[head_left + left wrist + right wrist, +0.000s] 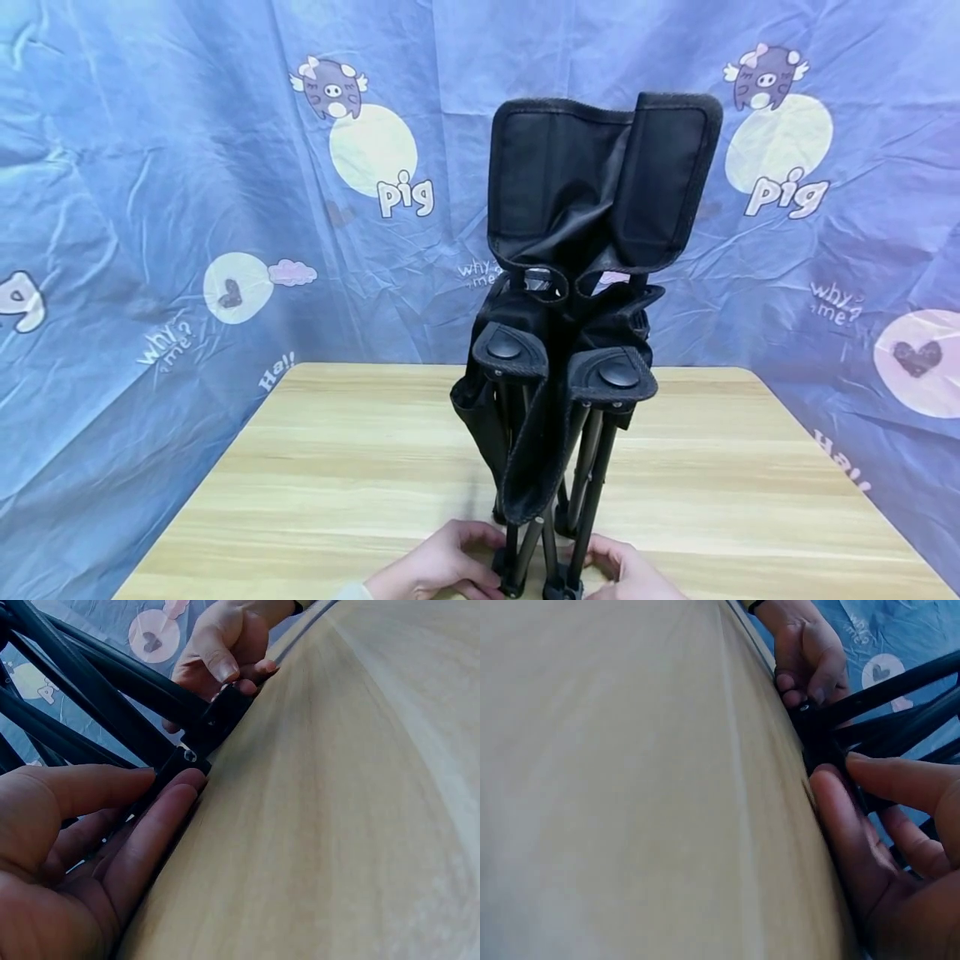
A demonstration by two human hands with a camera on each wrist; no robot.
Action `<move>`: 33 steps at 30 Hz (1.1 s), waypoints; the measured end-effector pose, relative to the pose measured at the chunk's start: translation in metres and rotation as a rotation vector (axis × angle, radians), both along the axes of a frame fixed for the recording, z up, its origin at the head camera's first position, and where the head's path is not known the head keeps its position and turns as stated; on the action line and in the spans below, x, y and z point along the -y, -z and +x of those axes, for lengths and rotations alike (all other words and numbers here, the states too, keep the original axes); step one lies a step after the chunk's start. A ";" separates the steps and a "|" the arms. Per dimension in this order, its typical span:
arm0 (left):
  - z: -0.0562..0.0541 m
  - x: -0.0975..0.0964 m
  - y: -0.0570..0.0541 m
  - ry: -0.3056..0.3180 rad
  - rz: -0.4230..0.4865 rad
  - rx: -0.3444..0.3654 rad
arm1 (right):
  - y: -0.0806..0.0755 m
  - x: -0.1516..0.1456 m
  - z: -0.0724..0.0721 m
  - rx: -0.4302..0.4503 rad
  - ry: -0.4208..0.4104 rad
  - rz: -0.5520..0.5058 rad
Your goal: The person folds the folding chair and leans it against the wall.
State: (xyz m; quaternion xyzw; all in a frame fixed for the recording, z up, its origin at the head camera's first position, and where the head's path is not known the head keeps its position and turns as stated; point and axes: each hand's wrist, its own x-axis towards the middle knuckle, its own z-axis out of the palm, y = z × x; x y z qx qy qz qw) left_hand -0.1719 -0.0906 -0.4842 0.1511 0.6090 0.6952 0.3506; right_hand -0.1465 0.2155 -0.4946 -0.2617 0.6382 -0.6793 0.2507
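Note:
A black folding camp chair [551,187], mostly folded up, stands upright on its feet right of centre in the head view. Its backrest flaps sag inward, and the seat cloth droops between the bunched leg tubes [592,475]. Down at the near feet, my left hand [446,560] pinches the left front foot [178,763] between thumb and fingers, close over the tabletop. Opposite it, my right hand [626,573] grips the right front foot [831,756] the same way. The two near feet sit close together.
The chair stands on a light wood-grain table [300,475], near its front edge. Behind and at both sides hangs a blue cloth backdrop [150,217] printed with pigs, hearts and words.

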 end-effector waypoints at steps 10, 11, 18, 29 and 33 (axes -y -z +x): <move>0.000 -0.004 0.006 -0.042 0.021 -0.045 | -0.001 0.003 -0.001 0.031 0.014 0.024; 0.000 -0.005 0.006 -0.048 0.027 -0.048 | -0.001 0.003 -0.001 0.025 0.015 0.022; 0.003 -0.007 0.004 -0.070 0.047 -0.067 | -0.001 0.004 0.000 0.029 0.038 0.033; -0.001 -0.011 0.003 -0.088 0.023 -0.075 | -0.006 0.005 -0.002 0.047 0.076 0.083; -0.004 -0.013 0.002 -0.095 0.010 -0.082 | -0.009 0.006 -0.002 0.081 0.097 0.081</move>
